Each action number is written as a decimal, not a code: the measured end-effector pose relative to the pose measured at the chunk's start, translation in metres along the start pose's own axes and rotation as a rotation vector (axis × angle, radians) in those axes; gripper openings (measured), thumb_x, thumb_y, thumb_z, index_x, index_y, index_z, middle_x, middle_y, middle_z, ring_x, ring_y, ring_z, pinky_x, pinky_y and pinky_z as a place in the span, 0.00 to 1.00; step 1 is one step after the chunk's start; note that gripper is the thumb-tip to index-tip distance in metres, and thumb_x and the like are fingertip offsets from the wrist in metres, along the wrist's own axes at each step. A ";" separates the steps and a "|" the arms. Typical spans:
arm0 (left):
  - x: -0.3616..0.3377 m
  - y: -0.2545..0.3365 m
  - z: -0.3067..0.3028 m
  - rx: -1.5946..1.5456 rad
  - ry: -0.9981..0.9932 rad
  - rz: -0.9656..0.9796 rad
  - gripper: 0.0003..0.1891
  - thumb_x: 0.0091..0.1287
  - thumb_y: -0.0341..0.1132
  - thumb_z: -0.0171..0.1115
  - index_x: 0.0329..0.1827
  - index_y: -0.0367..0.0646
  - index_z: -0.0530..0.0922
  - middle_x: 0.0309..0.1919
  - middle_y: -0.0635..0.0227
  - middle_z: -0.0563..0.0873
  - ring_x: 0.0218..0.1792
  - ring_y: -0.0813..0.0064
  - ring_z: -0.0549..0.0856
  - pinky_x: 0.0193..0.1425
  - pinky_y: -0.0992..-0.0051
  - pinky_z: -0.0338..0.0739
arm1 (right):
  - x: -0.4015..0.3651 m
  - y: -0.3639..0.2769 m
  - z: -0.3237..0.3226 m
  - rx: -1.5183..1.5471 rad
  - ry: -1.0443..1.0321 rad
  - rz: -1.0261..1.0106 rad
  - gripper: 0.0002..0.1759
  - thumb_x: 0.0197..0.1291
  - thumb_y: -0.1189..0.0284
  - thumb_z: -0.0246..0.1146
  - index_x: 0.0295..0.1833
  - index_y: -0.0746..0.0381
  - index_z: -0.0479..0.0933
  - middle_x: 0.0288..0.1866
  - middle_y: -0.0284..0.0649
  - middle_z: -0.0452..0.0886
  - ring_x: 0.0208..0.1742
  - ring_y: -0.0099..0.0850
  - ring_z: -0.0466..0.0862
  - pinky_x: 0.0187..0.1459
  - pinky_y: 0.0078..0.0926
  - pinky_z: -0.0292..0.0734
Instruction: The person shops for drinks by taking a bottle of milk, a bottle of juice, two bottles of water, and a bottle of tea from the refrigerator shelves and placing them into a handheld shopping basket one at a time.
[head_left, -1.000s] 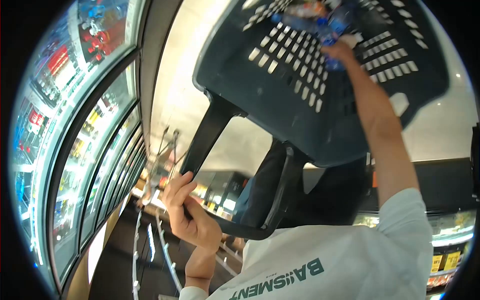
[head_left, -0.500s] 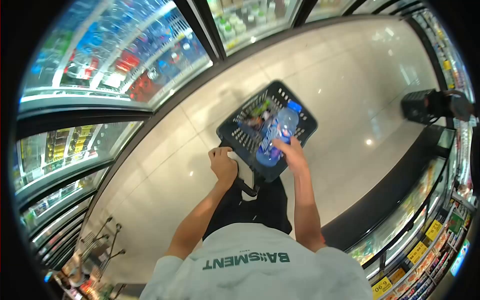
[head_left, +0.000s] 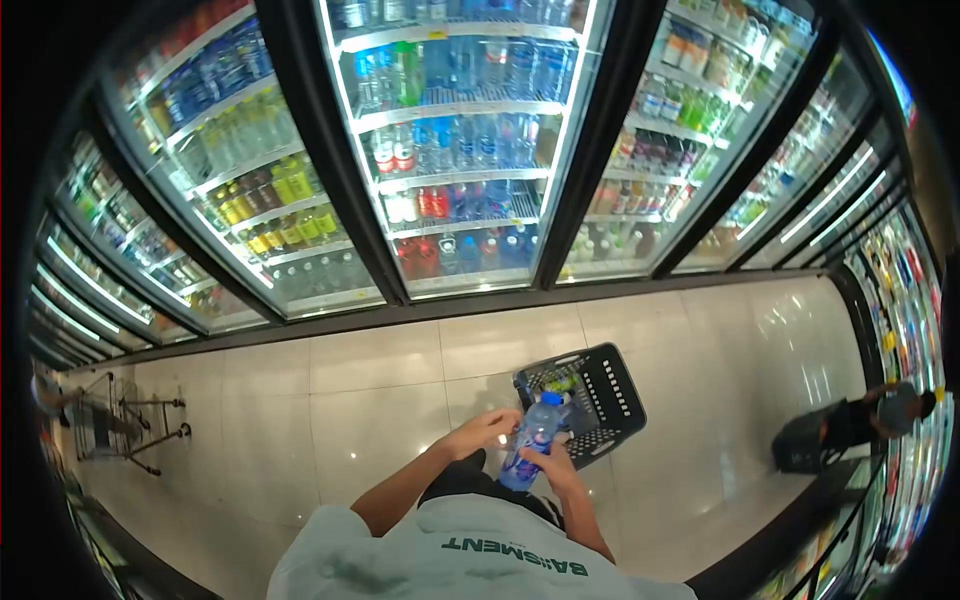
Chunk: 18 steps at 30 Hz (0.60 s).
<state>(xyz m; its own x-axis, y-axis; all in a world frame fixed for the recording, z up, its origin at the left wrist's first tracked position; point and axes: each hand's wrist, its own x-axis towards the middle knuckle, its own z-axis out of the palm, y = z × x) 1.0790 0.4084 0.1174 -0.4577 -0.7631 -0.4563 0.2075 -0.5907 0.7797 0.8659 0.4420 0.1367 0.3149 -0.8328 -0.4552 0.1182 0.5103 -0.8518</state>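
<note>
A large clear bottle with a blue cap and a blue-purple label (head_left: pixel 533 436) is held upright before my body. My right hand (head_left: pixel 552 462) grips its lower part from the right. On the other side my left hand (head_left: pixel 487 432) is beside the bottle, its fingers stretched toward it; whether they touch it is unclear. Just beyond the bottle is a dark grey shopping basket (head_left: pixel 628 420) with slotted sides. Green and other small items (head_left: pixel 562 384) show inside it, partly hidden by the bottle.
Glass-door drink fridges (head_left: pixel 465 180) run along the front. A metal shopping cart (head_left: pixel 110 420) stands at the left on the tiled floor (head_left: pixel 380 430). At the right are another person (head_left: pixel 900 410) with a dark basket (head_left: pixel 805 440) and stocked shelves (head_left: pixel 905 290).
The view has swung up to the fridges. The bottle has moved out from over the basket toward my body. My left hand has left the basket's handle side and opened near the bottle.
</note>
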 end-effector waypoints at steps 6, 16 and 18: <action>-0.066 -0.043 0.028 -0.041 0.195 0.282 0.32 0.64 0.34 0.67 0.68 0.39 0.61 0.56 0.62 0.77 0.57 0.73 0.76 0.63 0.69 0.71 | 0.008 -0.005 0.036 -0.791 -0.286 -0.072 0.37 0.40 0.55 0.78 0.53 0.68 0.76 0.44 0.49 0.84 0.45 0.35 0.85 0.48 0.33 0.79; -0.153 -0.062 0.039 0.044 0.760 0.371 0.26 0.53 0.36 0.76 0.53 0.38 0.75 0.42 0.63 0.83 0.43 0.74 0.84 0.51 0.71 0.79 | -0.008 0.030 0.090 -0.862 -0.623 -0.245 0.37 0.45 0.57 0.76 0.55 0.69 0.74 0.46 0.51 0.81 0.46 0.40 0.83 0.49 0.35 0.78; -0.170 -0.060 0.041 -0.012 0.783 0.388 0.24 0.54 0.34 0.75 0.52 0.37 0.76 0.42 0.63 0.84 0.41 0.74 0.84 0.50 0.72 0.79 | -0.020 0.016 0.099 -0.737 -0.719 -0.179 0.36 0.49 0.57 0.75 0.56 0.71 0.73 0.45 0.47 0.80 0.47 0.35 0.81 0.50 0.33 0.76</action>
<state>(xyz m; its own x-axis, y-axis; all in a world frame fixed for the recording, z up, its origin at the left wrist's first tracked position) 1.1092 0.5845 0.1659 0.3720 -0.8688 -0.3269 0.2370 -0.2516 0.9384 0.9545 0.4877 0.1575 0.8642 -0.4358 -0.2515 -0.3095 -0.0665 -0.9486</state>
